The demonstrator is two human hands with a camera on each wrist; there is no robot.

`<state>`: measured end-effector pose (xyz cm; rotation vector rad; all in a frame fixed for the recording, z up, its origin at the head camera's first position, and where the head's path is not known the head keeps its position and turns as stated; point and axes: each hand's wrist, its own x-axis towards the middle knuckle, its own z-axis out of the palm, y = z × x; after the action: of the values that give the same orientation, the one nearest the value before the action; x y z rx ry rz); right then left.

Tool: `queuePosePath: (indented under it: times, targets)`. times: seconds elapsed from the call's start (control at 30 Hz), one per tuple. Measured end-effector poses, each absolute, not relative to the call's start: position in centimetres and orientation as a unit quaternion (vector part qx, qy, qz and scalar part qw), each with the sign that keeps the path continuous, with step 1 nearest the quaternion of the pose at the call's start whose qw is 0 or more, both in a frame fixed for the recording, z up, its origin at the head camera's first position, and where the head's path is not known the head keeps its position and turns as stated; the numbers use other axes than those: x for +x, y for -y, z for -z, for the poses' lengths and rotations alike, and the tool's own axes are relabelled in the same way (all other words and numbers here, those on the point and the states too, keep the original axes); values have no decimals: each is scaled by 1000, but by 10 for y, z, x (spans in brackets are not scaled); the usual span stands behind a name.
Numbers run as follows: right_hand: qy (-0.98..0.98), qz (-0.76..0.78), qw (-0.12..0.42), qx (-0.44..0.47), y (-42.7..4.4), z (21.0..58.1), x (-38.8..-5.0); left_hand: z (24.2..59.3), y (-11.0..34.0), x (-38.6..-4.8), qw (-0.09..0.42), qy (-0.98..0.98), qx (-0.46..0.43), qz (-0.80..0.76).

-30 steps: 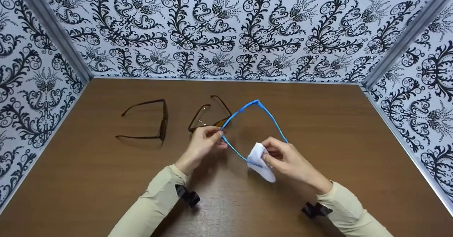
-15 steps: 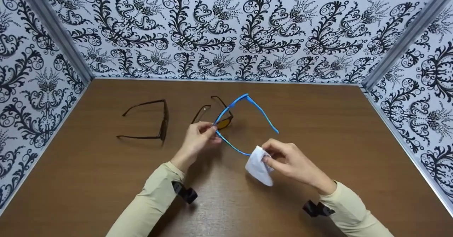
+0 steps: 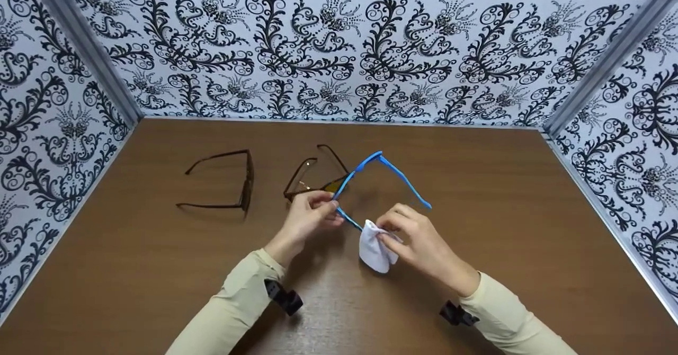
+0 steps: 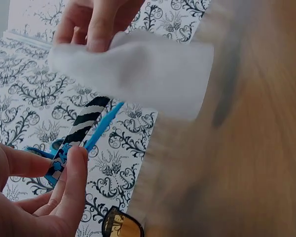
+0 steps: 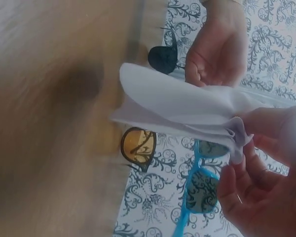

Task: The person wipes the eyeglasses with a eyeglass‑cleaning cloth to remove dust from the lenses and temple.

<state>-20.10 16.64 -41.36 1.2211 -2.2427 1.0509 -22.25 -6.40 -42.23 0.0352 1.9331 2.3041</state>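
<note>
Blue-framed sunglasses (image 3: 366, 163) are held up off the table, temples unfolded. My left hand (image 3: 307, 221) pinches them between thumb and fingers near a hinge. In the left wrist view, the pinched temple (image 4: 86, 118) shows black and white stripes on one side. A white cloth (image 3: 375, 251) hangs from my right hand (image 3: 424, 246), gripped between thumb and fingertips. It covers the far end of that temple in the head view; whether it presses on it is hidden. Dark lenses (image 5: 202, 191) of the blue pair appear below the cloth in the right wrist view.
Just beyond my left hand lie sunglasses with yellow lenses (image 3: 333, 186), partly hidden by that hand. Dark sunglasses (image 3: 246, 185) stand farther left, temples pointing left. The brown table (image 3: 503, 196) is enclosed by patterned walls (image 3: 339, 47) at the back and sides.
The blue sunglasses and left hand shifted left, then back right. The right hand with the cloth has moved left, closer to the left hand.
</note>
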Motion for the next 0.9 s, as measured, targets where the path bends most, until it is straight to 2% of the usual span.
queuePosePath:
  times: [0.4,0.63,0.9]
  targets:
    - [830,-362,208,369,-145,413,-198,429,49,-216,79,-644,41,-760]
    - [821,-379,233,357,-136,414,-198,432,42,-214,74,-666,35,-741]
    - [817,-394,242,346,-133,414,-197,433,37,-214,96,-642,19,-760]
